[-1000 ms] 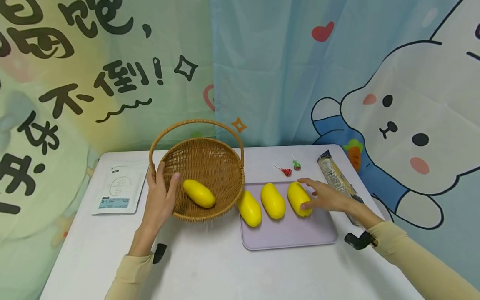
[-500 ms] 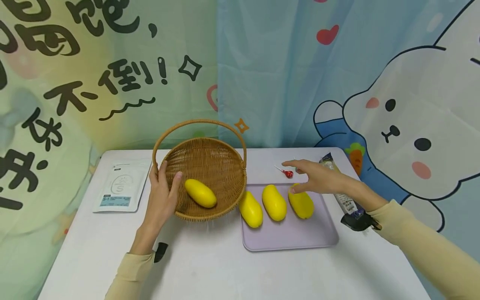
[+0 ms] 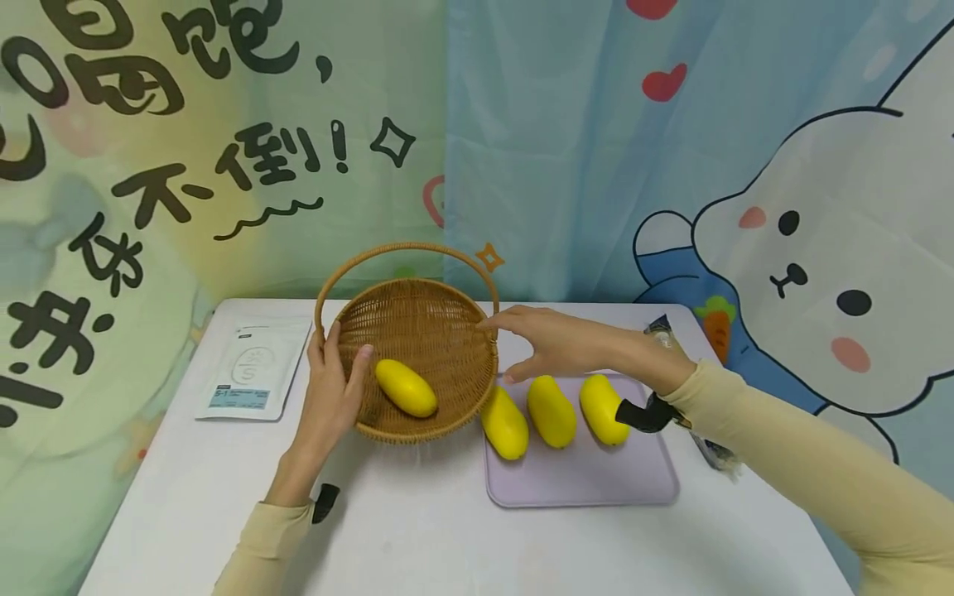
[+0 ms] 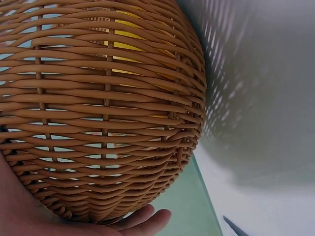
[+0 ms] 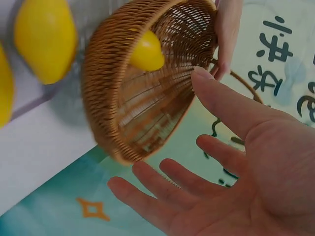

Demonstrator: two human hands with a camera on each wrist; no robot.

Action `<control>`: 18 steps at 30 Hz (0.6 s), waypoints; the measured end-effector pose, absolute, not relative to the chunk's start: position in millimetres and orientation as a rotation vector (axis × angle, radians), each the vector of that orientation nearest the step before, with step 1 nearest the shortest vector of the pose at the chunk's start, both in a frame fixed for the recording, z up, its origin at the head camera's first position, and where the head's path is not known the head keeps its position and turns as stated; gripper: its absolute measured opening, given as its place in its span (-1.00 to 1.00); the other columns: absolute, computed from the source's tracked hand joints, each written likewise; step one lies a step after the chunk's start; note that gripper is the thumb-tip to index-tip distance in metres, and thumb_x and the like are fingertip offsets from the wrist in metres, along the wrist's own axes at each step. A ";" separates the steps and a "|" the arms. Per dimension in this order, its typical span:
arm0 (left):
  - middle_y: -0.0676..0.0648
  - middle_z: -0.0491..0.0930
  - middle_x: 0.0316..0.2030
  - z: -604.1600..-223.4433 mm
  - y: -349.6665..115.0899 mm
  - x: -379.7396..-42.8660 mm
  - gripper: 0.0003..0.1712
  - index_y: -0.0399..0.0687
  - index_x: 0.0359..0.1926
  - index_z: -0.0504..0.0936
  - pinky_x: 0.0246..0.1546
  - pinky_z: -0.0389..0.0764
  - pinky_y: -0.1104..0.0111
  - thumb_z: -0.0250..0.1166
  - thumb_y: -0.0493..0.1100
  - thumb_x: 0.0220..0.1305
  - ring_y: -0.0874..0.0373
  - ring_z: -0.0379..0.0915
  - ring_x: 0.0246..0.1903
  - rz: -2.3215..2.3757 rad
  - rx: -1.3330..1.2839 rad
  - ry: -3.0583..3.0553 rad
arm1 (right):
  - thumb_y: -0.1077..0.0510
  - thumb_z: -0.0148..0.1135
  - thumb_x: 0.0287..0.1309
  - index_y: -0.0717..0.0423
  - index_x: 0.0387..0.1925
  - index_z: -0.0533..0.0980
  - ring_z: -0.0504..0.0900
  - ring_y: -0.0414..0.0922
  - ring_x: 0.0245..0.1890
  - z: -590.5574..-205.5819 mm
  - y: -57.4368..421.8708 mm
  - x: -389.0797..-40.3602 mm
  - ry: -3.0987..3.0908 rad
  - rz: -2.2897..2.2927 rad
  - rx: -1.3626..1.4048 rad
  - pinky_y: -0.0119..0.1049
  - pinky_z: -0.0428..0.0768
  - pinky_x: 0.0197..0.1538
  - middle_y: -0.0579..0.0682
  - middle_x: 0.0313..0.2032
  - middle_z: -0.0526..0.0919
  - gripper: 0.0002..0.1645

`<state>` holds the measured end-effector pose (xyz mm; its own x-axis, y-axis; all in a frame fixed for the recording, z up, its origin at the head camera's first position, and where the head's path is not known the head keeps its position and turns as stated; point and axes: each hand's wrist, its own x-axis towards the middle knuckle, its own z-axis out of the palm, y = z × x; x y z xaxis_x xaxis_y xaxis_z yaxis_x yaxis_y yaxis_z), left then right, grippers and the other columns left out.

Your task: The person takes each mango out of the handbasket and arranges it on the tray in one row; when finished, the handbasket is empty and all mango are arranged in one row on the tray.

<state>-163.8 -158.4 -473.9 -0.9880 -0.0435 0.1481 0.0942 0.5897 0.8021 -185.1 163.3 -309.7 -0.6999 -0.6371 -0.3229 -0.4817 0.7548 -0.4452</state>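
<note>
A brown wicker basket (image 3: 417,331) with a tall handle leans with its mouth toward me, and a yellow mango-like fruit (image 3: 406,388) lies inside. My left hand (image 3: 333,397) grips the basket's left side. In the left wrist view the woven wall (image 4: 108,98) hides most of that hand. At the basket's right rim is my right hand (image 3: 555,339), fingers extended; the right wrist view shows the palm (image 5: 231,182) holding nothing. On the lilac tray (image 3: 581,488) lie three more yellow fruits: one beside the basket (image 3: 505,424), a middle one (image 3: 551,412) and a right one (image 3: 602,410).
A white pouch (image 3: 249,368) lies on the white table (image 3: 417,538) at the left. My right forearm partly covers a long dark-ended packet (image 3: 715,451) at the right. A printed curtain (image 3: 537,165) hangs behind the table.
My right hand has left the rightmost fruit and moved left across the tray to the basket's right rim. It now hides the two lollipops. The left hand stays on the basket.
</note>
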 end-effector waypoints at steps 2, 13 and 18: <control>-0.29 -0.33 0.60 -474.3 -157.9 -164.1 -0.06 -0.01 0.64 -0.16 0.37 0.24 -0.27 -0.10 0.37 0.52 -0.41 0.04 0.48 -1.357 -0.046 -2.662 | -0.08 0.42 0.24 -0.06 0.53 0.22 0.23 0.05 0.52 -310.3 152.0 -190.4 2.479 -0.434 -0.887 0.06 0.35 0.46 0.02 0.50 0.28 -0.08; -0.30 -0.33 0.60 -473.9 -157.2 -164.8 -0.05 -0.02 0.64 -0.17 0.37 0.26 -0.26 -0.11 0.38 0.52 -0.40 0.07 0.47 -1.361 -0.048 -2.663 | -0.05 0.39 0.28 -0.02 0.54 0.20 0.26 0.04 0.49 -309.4 102.1 -217.3 2.413 -0.415 -1.049 0.01 0.36 0.45 0.06 0.50 0.27 -0.09; -0.31 -0.33 0.60 -473.7 -157.9 -164.7 -0.04 -0.01 0.64 -0.20 0.38 0.24 -0.26 -0.11 0.38 0.52 -0.40 0.04 0.48 -1.362 -0.040 -2.659 | -0.05 0.41 0.26 -0.05 0.55 0.17 0.19 0.02 0.53 -323.1 81.7 -227.8 2.389 -0.373 -1.057 0.02 0.30 0.48 0.03 0.50 0.28 -0.06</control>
<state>-164.7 -157.9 -473.7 -0.9878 -0.0465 0.1485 0.0933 0.5863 0.8047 -227.8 81.7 -323.1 -0.5753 -0.7486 -0.3295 -0.6126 0.6613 -0.4329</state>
